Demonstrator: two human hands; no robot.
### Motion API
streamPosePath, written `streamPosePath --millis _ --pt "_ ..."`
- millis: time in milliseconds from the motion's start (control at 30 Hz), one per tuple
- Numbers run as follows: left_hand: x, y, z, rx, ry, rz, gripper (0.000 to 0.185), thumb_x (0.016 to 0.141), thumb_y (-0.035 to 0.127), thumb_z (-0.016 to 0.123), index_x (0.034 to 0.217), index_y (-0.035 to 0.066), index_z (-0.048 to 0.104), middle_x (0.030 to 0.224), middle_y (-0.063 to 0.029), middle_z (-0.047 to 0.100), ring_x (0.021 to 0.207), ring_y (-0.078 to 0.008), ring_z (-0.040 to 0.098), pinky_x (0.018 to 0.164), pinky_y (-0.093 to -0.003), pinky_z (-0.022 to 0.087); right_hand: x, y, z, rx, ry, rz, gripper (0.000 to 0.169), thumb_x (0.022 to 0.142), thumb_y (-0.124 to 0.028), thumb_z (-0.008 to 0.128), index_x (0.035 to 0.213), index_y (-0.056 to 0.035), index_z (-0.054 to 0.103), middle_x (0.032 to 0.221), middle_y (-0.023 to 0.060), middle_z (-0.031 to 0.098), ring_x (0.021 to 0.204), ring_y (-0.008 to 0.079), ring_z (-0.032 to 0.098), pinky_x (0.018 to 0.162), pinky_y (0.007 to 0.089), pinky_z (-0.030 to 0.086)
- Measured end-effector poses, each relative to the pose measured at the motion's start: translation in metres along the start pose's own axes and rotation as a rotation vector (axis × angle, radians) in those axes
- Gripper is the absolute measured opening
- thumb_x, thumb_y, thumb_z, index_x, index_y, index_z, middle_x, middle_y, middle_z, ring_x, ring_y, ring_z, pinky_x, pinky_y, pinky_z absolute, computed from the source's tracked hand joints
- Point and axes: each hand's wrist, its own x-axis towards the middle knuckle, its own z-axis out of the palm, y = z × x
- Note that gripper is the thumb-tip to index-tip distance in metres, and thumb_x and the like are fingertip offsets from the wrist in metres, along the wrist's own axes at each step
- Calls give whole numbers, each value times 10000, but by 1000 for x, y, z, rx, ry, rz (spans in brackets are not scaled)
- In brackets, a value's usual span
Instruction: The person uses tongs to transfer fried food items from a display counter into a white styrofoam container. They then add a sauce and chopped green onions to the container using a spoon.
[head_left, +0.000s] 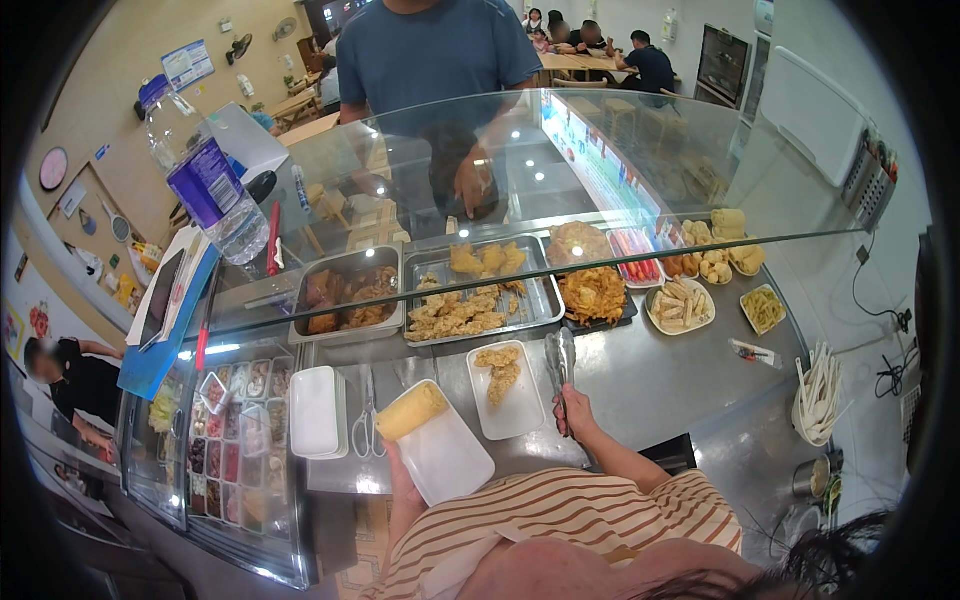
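My left hand (405, 480) holds a white tray (452, 466) by its left edge, tilted. A yellow rolled food item (411, 410) lies at the tray's far end. In my right hand (574, 411) is a pair of metal tongs (560, 358), resting near the steel counter, with nothing seen between the jaws. Between my hands a second white tray (508, 420) on the counter carries pieces of fried food (501, 375). Left of my left hand are scissors (367, 435) and a stack of white trays (318, 412).
Ahead, under a glass guard (450, 165), stand a steel pan of browned meat (349, 292), a tray of fried pieces (457, 311) and several food dishes. A water bottle (206, 180) stands at upper left. Across the glass a person (435, 60) points downward. Wooden sticks (817, 397) fill a container at right.
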Motion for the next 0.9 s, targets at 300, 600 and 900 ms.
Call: streamPosePath --millis 300,600,900 --pt "2 0 -5 -36 17 -38 784 816 676 337 1336 90 340 1268 -127 475 1107 -292 508 910 -435 452 1 2 -1 1 -11 -2 507 917 -501 368 838 -15 492 511 36 437 310 142 401 283 274 339" --pt "3 0 -10 34 17 -59 792 816 691 297 1340 99 336 1264 -120 478 1106 -290 508 909 -429 450 -1 2 -1 1 -20 -37 488 921 -473 386 827 -5 487 482 33 434 303 122 404 282 251 317" --pt "-2 0 -6 48 36 -50 789 825 698 233 1335 107 345 1266 -107 474 1107 -274 508 913 -418 446 -3 -3 3 -83 3 15 325 860 -346 563 787 -34 509 509 27 462 320 120 417 286 264 330"
